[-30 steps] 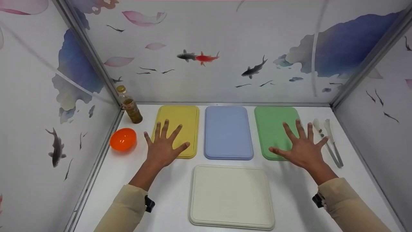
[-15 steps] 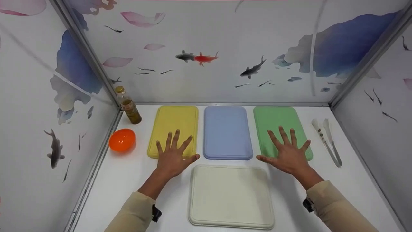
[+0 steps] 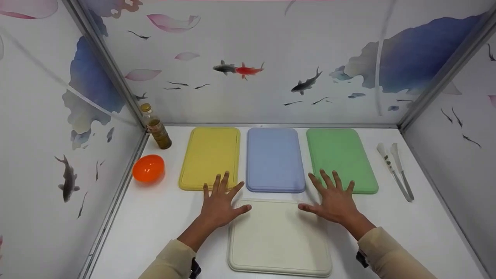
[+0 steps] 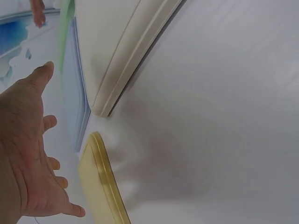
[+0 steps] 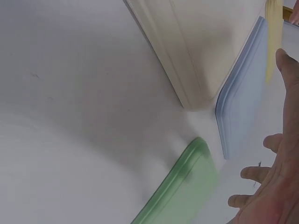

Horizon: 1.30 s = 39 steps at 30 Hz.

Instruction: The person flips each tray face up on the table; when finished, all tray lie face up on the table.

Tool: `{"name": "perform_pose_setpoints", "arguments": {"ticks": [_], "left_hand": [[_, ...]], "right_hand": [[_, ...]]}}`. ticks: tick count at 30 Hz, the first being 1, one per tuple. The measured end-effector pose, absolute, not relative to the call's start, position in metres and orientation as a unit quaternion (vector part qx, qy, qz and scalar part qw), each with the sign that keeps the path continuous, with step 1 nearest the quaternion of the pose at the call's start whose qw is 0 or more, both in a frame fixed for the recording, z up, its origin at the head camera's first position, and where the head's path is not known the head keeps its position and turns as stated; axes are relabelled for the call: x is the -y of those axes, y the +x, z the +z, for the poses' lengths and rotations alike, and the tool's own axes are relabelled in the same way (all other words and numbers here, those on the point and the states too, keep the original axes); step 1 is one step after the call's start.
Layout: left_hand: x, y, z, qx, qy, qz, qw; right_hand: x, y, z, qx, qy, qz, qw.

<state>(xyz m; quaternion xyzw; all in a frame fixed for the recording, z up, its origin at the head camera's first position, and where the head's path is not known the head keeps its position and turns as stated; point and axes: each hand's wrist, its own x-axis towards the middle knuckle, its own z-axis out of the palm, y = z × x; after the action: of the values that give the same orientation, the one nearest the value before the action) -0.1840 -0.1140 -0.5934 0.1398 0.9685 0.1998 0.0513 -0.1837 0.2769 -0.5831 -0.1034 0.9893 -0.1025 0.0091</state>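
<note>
My left hand point(image 3: 220, 206) is held with fingers spread near the upper left corner of a cream cutting board point(image 3: 279, 240). Its fingertips overlap the lower edge of a yellow cutting board point(image 3: 211, 155) in the head view. Fingers also spread, my right hand point(image 3: 334, 201) hovers at the cream board's upper right corner, its fingertips overlapping a green cutting board point(image 3: 339, 153). Between yellow and green lies a blue cutting board point(image 3: 274, 159). Both palms face down, holding nothing. In the left wrist view, the hand point(image 4: 28, 154) shows beside the yellow board's edge.
An orange bowl point(image 3: 148, 169) sits at the left of the white table, with a bottle of brown liquid point(image 3: 159, 131) behind it. Tongs point(image 3: 397, 174) lie at the right. Printed panels wall in the back point(image 3: 248, 38) and both sides.
Both hands have drawn back toward the body and inward, from over the yellow and green boards to the cream board's upper corners. The boards, bowl, bottle and tongs have not moved.
</note>
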Motion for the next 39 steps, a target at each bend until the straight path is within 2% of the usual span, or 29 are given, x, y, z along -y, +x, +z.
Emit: {"name": "perform_pose_setpoints", "arguments": {"ticks": [13, 21, 31, 39], "left_hand": [[0.101, -0.173, -0.608, -0.965, 0.161, 0.196, 0.073], [0.101, -0.171, -0.614, -0.963, 0.158, 0.197, 0.092], [0.101, -0.171, -0.618, -0.963, 0.160, 0.200, 0.083], [0.097, -0.167, -0.620, -0.967, 0.157, 0.193, 0.052]], "right_hand": [[-0.265, -0.172, -0.603, -0.988, -0.120, -0.093, 0.026], [-0.260, -0.167, -0.607, -0.986, -0.134, -0.093, 0.018], [-0.257, -0.166, -0.611, -0.983, -0.122, -0.134, 0.039], [-0.254, -0.166, -0.613, -0.981, -0.117, -0.149, 0.044]]}}
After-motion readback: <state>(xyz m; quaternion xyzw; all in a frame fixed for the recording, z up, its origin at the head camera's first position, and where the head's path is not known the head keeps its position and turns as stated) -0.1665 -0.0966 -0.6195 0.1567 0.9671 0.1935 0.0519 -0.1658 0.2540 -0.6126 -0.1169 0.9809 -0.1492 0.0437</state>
